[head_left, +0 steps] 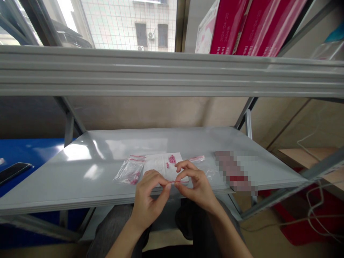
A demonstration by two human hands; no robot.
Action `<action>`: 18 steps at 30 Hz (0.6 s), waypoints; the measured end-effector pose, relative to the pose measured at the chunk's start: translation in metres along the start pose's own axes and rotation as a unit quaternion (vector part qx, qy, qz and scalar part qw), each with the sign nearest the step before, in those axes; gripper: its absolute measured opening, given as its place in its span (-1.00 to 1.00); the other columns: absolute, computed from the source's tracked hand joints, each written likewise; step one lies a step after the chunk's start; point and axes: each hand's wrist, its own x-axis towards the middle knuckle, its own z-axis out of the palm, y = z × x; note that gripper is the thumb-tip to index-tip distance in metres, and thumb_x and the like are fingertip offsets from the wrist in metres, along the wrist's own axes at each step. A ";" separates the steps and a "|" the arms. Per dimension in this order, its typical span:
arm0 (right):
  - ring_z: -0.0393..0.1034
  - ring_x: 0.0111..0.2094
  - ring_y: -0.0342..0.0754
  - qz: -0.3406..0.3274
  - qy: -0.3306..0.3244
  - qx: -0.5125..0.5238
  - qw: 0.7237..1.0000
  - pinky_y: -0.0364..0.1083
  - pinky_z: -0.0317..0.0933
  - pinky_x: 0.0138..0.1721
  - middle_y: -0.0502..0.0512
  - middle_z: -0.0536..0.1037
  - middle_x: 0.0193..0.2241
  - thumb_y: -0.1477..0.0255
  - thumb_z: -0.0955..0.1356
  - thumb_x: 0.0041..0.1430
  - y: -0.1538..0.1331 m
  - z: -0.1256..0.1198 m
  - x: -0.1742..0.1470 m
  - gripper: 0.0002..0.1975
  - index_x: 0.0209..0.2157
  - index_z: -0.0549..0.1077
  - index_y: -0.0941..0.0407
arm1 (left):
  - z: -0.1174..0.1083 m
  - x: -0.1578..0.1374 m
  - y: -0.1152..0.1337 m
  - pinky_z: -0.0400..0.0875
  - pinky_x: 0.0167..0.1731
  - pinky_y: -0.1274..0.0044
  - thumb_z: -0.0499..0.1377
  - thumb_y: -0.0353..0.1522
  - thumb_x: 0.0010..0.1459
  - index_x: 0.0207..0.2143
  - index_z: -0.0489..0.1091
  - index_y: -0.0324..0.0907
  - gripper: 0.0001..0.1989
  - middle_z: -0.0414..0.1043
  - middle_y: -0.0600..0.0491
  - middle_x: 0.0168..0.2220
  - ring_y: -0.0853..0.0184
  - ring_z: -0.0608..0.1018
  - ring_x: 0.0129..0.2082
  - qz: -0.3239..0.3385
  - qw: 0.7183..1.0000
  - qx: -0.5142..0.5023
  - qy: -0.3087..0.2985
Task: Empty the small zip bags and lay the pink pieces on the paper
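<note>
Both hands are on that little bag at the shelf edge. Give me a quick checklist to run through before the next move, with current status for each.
1. Left hand pinching the small bag at its red strip: ok.
2. Right hand pinching the same strip from the other side: ok.
3. Strip fully sealed: cannot tell, fingers cover it.
4. Pink beads resting on the white sheet, none rolling off: ok.
5. Filled bag lying flat on the shelf, left of the sheet and apart from the hands: ok.
6. Bead count inside the held bag: cannot tell, too small.
</note>
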 end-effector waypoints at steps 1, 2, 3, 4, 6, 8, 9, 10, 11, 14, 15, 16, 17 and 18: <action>0.38 -0.11 -0.01 -0.001 0.003 -0.002 1.000 -0.02 0.20 -0.01 0.06 0.40 -0.23 0.61 0.44 0.02 0.000 -0.001 0.000 -0.86 -0.41 0.55 0.08 | 0.000 0.000 0.000 0.25 -0.30 0.47 0.16 -0.45 0.21 -0.46 0.39 -0.18 -0.84 0.38 0.11 -0.50 0.35 0.43 -0.44 0.004 1.000 0.000 0.001; 0.37 -0.10 0.00 0.000 0.004 -0.005 1.000 -0.02 0.19 0.00 0.06 0.40 -0.22 0.61 0.44 0.02 0.000 -0.001 -0.001 -0.86 -0.41 0.55 0.07 | 0.000 0.000 0.000 0.25 -0.29 0.47 0.17 -0.45 0.21 -0.46 0.39 -0.18 -0.84 0.38 0.11 -0.50 0.35 0.43 -0.44 0.006 1.000 0.001 0.001; 0.36 -0.08 0.01 0.002 0.004 -0.010 1.000 -0.01 0.18 0.01 0.07 0.39 -0.20 0.60 0.44 0.02 0.000 -0.002 -0.001 -0.87 -0.41 0.56 0.07 | 0.000 0.000 0.000 0.25 -0.30 0.47 0.17 -0.45 0.21 -0.46 0.39 -0.18 -0.84 0.37 0.11 -0.50 0.35 0.43 -0.44 0.007 1.000 0.001 0.001; 0.35 -0.06 0.01 0.007 0.002 -0.013 1.000 -0.01 0.17 0.03 0.08 0.39 -0.17 0.59 0.45 0.02 0.000 -0.002 -0.001 -0.88 -0.42 0.56 0.08 | 0.000 -0.001 0.000 0.25 -0.30 0.47 0.17 -0.44 0.21 -0.47 0.39 -0.18 -0.84 0.37 0.11 -0.50 0.35 0.42 -0.44 0.007 1.000 0.001 0.002; 0.34 -0.03 0.02 0.014 0.001 -0.015 1.000 0.00 0.16 0.05 0.10 0.39 -0.12 0.57 0.46 0.02 0.001 -0.004 0.000 -0.90 -0.43 0.57 0.08 | 0.000 -0.001 0.000 0.24 -0.31 0.47 0.16 -0.44 0.21 -0.48 0.38 -0.18 -0.83 0.36 0.11 -0.50 0.35 0.42 -0.44 0.003 1.000 0.000 0.004; 0.34 -0.05 0.01 0.013 0.005 -0.014 1.000 0.00 0.17 0.04 0.09 0.39 -0.14 0.57 0.46 0.02 0.001 -0.005 0.000 -0.90 -0.44 0.57 0.07 | 0.000 -0.001 0.000 0.24 -0.33 0.48 0.16 -0.45 0.21 -0.48 0.37 -0.18 -0.82 0.35 0.11 -0.51 0.35 0.41 -0.44 0.001 1.000 -0.002 0.009; 0.34 -0.06 0.01 0.010 0.005 -0.014 1.000 0.00 0.17 0.04 0.08 0.39 -0.15 0.57 0.45 0.02 0.001 -0.006 0.000 -0.90 -0.44 0.57 0.07 | 0.000 -0.001 0.000 0.24 -0.33 0.48 0.16 -0.45 0.21 -0.48 0.36 -0.18 -0.82 0.35 0.11 -0.51 0.35 0.41 -0.44 0.003 1.000 -0.004 0.010; 0.34 -0.06 0.01 0.006 0.005 -0.014 1.000 0.00 0.17 0.04 0.09 0.39 -0.15 0.57 0.45 0.02 0.001 -0.006 0.000 -0.89 -0.44 0.57 0.07 | 0.000 -0.002 0.000 0.24 -0.33 0.48 0.16 -0.45 0.21 -0.48 0.36 -0.18 -0.82 0.34 0.11 -0.51 0.36 0.41 -0.44 0.005 1.000 -0.007 0.011; 0.33 -0.04 0.01 0.004 0.005 -0.013 1.000 0.01 0.16 0.05 0.09 0.38 -0.13 0.58 0.44 0.02 0.001 -0.007 0.000 -0.89 -0.43 0.57 0.07 | 0.000 -0.002 0.000 0.24 -0.33 0.48 0.16 -0.46 0.21 -0.48 0.36 -0.18 -0.83 0.34 0.11 -0.51 0.36 0.41 -0.44 0.006 1.000 -0.011 0.013; 0.33 -0.03 0.02 0.004 0.010 -0.001 1.000 0.01 0.16 0.06 0.10 0.37 -0.12 0.58 0.44 0.02 0.000 -0.009 0.001 -0.89 -0.44 0.57 0.07 | 0.001 -0.003 -0.001 0.24 -0.35 0.49 0.16 -0.46 0.21 -0.47 0.36 -0.17 -0.84 0.33 0.11 -0.50 0.35 0.41 -0.43 0.004 1.000 -0.023 0.019; 0.33 -0.06 0.01 0.006 0.015 0.000 1.000 0.01 0.17 0.05 0.10 0.37 -0.14 0.57 0.45 0.02 0.000 -0.009 0.001 -0.90 -0.45 0.57 0.07 | 0.001 -0.003 -0.001 0.24 -0.35 0.49 0.16 -0.46 0.21 -0.47 0.35 -0.17 -0.84 0.33 0.11 -0.50 0.35 0.40 -0.43 0.004 0.999 -0.025 0.021; 0.34 -0.09 0.00 0.007 0.019 -0.001 1.000 0.00 0.19 0.03 0.09 0.37 -0.17 0.57 0.45 0.02 0.001 -0.010 0.001 -0.90 -0.46 0.56 0.07 | 0.001 -0.003 -0.002 0.24 -0.35 0.49 0.16 -0.46 0.21 -0.47 0.35 -0.17 -0.84 0.33 0.11 -0.50 0.35 0.40 -0.43 0.004 0.999 -0.027 0.023; 0.34 -0.11 -0.01 0.008 0.022 -0.003 1.000 0.00 0.19 0.01 0.09 0.37 -0.19 0.56 0.46 0.01 0.001 -0.011 0.001 -0.90 -0.46 0.56 0.07 | 0.001 -0.003 -0.002 0.24 -0.35 0.49 0.17 -0.46 0.20 -0.46 0.35 -0.17 -0.84 0.32 0.11 -0.50 0.35 0.40 -0.43 0.005 0.999 -0.029 0.023; 0.33 -0.11 -0.01 0.008 0.023 -0.004 1.000 0.00 0.19 0.00 0.09 0.36 -0.20 0.56 0.46 0.01 0.001 -0.011 0.000 -0.90 -0.46 0.57 0.07 | 0.001 -0.003 -0.002 0.24 -0.36 0.48 0.17 -0.46 0.20 -0.46 0.35 -0.17 -0.84 0.32 0.11 -0.50 0.35 0.40 -0.43 0.005 0.999 -0.034 0.023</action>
